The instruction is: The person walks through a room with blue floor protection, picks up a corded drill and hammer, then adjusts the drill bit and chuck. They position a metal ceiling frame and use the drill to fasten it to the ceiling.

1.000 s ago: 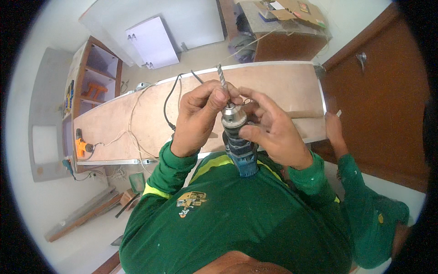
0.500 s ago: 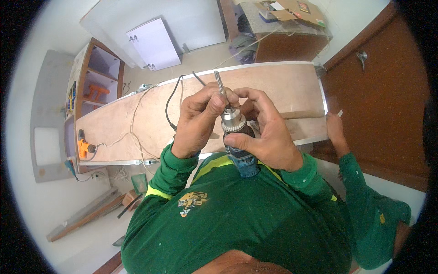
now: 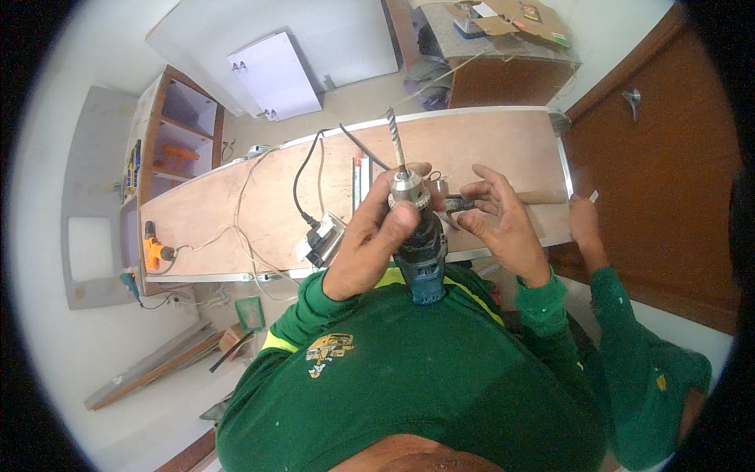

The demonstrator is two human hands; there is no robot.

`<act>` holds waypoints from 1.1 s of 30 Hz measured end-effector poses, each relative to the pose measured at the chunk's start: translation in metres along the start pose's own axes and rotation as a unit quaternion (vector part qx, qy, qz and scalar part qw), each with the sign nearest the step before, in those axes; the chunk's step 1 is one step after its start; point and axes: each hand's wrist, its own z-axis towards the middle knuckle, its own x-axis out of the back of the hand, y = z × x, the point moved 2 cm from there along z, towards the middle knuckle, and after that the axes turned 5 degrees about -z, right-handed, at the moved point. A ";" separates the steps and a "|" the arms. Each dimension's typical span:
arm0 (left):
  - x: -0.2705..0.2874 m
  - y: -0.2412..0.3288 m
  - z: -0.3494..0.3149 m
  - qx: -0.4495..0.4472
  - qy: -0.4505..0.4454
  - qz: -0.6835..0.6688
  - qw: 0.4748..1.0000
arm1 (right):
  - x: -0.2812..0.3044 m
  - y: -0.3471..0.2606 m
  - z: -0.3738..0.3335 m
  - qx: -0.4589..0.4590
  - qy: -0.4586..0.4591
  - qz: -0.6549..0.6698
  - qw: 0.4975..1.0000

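My left hand [image 3: 370, 244] is wrapped around the chuck end of a blue and black power drill [image 3: 425, 271], its thumb on the toothed metal collar. The drill stands upright against my shirt, its rear end toward me. A long spiral drill bit [image 3: 394, 135] points up and away from the chuck [image 3: 407, 187]. Just right of the drill, my right hand [image 3: 507, 232] is raised with its fingers apart and slightly curled. A small dark piece [image 3: 456, 204] shows by its fingertips; its kind and whether they touch it are unclear.
Beneath my hands runs a long wooden panel [image 3: 259, 189] with pale edging. On it are cables, a power strip [image 3: 322, 240] and an orange drill [image 3: 156, 250]. Another person's hand [image 3: 583, 224] is at the right end, near a brown door [image 3: 653, 181]. An open cabinet [image 3: 185, 118] stands left.
My left hand has gone from the bit down to the chuck. My right hand has let go of the drill body and moved right. The power strip has come into sight.
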 end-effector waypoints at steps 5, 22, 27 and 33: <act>-0.004 -0.022 -0.007 -0.011 0.048 0.036 0.998 | -0.005 0.027 -0.008 0.002 -0.019 -0.122 0.992; 0.091 0.084 0.040 -0.154 0.185 -0.200 0.950 | -0.082 -0.070 0.043 0.383 -0.076 -0.268 0.881; 0.110 0.082 0.034 -0.205 0.193 -0.237 0.930 | -0.100 -0.072 0.061 0.350 -0.105 -0.225 0.904; 0.137 0.061 -0.010 -0.229 0.100 -0.329 0.911 | -0.012 -0.044 0.080 0.250 -0.174 -0.168 0.938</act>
